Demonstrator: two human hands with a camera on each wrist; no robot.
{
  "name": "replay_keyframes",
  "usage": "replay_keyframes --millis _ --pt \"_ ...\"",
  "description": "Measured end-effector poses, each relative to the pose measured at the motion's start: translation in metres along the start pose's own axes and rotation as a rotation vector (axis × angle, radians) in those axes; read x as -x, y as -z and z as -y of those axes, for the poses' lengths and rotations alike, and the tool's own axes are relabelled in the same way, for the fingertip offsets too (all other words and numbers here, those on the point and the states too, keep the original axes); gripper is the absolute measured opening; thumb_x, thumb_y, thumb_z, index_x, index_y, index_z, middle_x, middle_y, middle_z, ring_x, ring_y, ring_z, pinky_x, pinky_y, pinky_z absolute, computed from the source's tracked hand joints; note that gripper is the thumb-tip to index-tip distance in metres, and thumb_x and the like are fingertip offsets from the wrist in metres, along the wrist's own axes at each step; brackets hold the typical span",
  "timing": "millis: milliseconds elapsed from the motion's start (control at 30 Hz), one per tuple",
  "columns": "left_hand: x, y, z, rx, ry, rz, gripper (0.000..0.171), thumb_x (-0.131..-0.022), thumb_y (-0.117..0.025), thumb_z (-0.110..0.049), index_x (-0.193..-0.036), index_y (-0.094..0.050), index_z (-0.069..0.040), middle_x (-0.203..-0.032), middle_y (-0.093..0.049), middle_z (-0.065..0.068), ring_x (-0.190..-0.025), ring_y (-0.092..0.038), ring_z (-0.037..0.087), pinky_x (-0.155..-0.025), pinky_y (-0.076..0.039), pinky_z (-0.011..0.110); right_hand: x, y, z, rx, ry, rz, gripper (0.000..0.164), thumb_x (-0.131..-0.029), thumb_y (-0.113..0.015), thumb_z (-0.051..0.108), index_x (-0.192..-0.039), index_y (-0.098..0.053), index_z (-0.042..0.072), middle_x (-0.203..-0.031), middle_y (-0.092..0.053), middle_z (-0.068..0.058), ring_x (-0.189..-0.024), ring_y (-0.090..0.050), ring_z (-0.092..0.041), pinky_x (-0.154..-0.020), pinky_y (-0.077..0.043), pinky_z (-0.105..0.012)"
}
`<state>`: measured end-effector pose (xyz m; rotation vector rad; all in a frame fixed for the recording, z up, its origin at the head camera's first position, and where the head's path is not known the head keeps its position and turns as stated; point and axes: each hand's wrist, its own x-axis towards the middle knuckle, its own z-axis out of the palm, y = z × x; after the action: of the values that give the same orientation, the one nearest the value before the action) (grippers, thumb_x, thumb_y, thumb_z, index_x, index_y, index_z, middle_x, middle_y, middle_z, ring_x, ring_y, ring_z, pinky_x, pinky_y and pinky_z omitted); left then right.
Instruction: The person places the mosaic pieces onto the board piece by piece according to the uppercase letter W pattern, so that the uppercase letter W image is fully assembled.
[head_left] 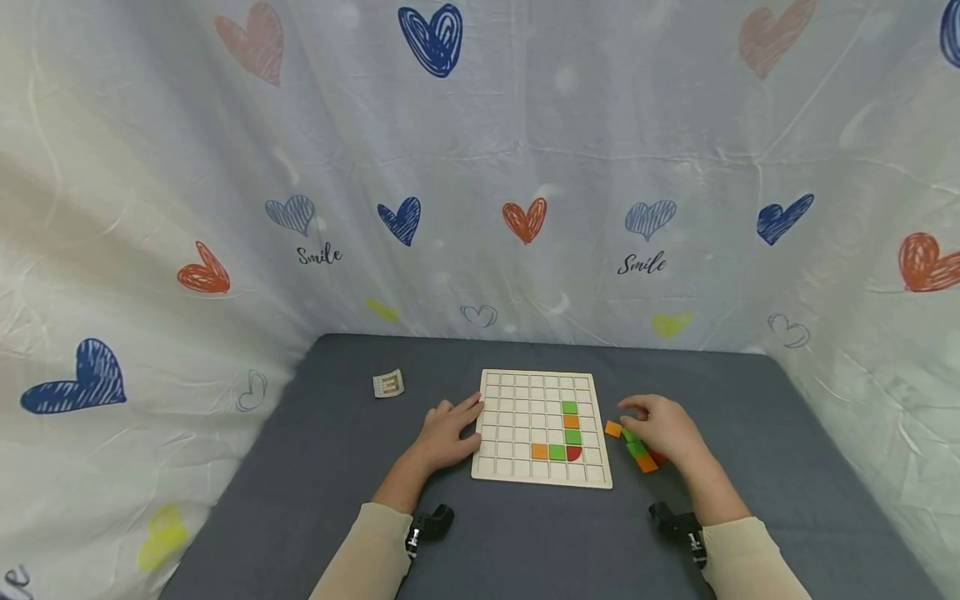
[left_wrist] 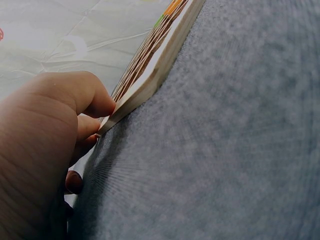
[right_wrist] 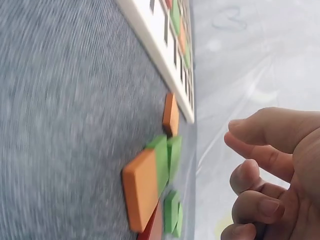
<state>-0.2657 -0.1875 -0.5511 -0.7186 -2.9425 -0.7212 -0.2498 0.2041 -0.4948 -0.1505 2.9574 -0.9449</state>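
A pale wooden grid board lies on the dark grey table. My left hand touches its left edge, fingers extended and thumb against the rim. Set in the grid is an L-shaped run: an upright line of green and orange squares, a red rounded piece at the corner, then a green and an orange square to its left. Over loose pieces right of the board hovers my right hand, fingers loosely bent. Between its thumb and forefinger nothing shows.
Loose tiles lie beside the board: an orange one near its edge, several green ones, another orange and a red partly hidden. A small printed tag rests at back left. A heart-printed curtain encloses the table.
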Motion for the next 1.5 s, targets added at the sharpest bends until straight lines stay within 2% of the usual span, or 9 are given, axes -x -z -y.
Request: replay_keyframes --millis 200,467,733,900,1200,1500 --pt "0.001 0.0 -0.001 0.0 0.01 0.008 0.059 -0.099 -0.053 -0.032 -0.155 -0.049 -0.013 -0.163 -0.038 0.0 -0.084 -0.035 0.015 -0.079 -0.028 0.039 -0.001 0.004 -0.014 0.021 -0.018 -0.015 0.032 -0.098 -0.068 0.018 -0.124 -0.072 0.0 -0.081 -0.053 -0.005 -0.064 -0.046 -0.02 -0.058 -0.037 -0.036" --pt "0.0 -0.002 0.0 -0.006 0.021 0.014 0.06 -0.099 -0.053 -0.034 -0.156 -0.047 -0.016 -0.164 -0.036 -0.002 -0.083 -0.033 0.015 -0.079 -0.026 0.038 -0.002 0.009 -0.028 0.032 -0.092 -0.01 0.037 -0.097 -0.063 0.014 -0.129 -0.068 -0.003 -0.068 -0.047 -0.005 -0.054 -0.041 -0.019 -0.053 -0.034 -0.034" --pt "0.001 -0.001 -0.001 -0.004 0.007 0.003 0.06 -0.099 -0.054 -0.032 -0.155 -0.049 -0.013 -0.163 -0.038 0.001 -0.084 -0.035 0.016 -0.079 -0.027 0.039 -0.005 0.014 -0.043 0.061 -0.13 -0.007 0.042 -0.095 -0.061 0.013 -0.133 -0.065 -0.004 -0.077 -0.054 -0.007 -0.059 -0.047 -0.022 -0.054 -0.035 -0.035" --pt "0.001 -0.001 0.0 0.0 0.012 0.008 0.06 -0.099 -0.054 -0.032 -0.155 -0.048 -0.013 -0.163 -0.038 0.0 -0.083 -0.034 0.015 -0.079 -0.027 0.039 -0.008 0.018 -0.052 0.088 -0.16 -0.006 0.044 -0.095 -0.062 0.015 -0.134 -0.064 -0.005 -0.086 -0.061 -0.01 -0.071 -0.053 -0.025 -0.06 -0.038 -0.037" --pt "0.001 0.0 -0.001 -0.005 0.025 0.014 0.06 -0.099 -0.053 -0.033 -0.156 -0.047 -0.015 -0.164 -0.036 -0.001 -0.085 -0.035 0.015 -0.08 -0.028 0.039 -0.01 0.021 -0.057 0.083 -0.172 0.004 0.044 -0.096 -0.066 0.019 -0.133 -0.064 -0.006 -0.094 -0.064 -0.014 -0.08 -0.055 -0.027 -0.067 -0.043 -0.042" --pt "-0.001 -0.001 0.0 -0.009 0.023 0.014 0.06 -0.099 -0.053 -0.033 -0.156 -0.048 -0.016 -0.164 -0.037 -0.002 -0.084 -0.035 0.015 -0.079 -0.027 0.038 -0.011 0.019 -0.057 0.082 -0.177 0.007 0.049 -0.094 -0.07 0.023 -0.132 -0.064 -0.007 -0.085 -0.06 -0.01 -0.073 -0.053 -0.025 -0.063 -0.039 -0.037"
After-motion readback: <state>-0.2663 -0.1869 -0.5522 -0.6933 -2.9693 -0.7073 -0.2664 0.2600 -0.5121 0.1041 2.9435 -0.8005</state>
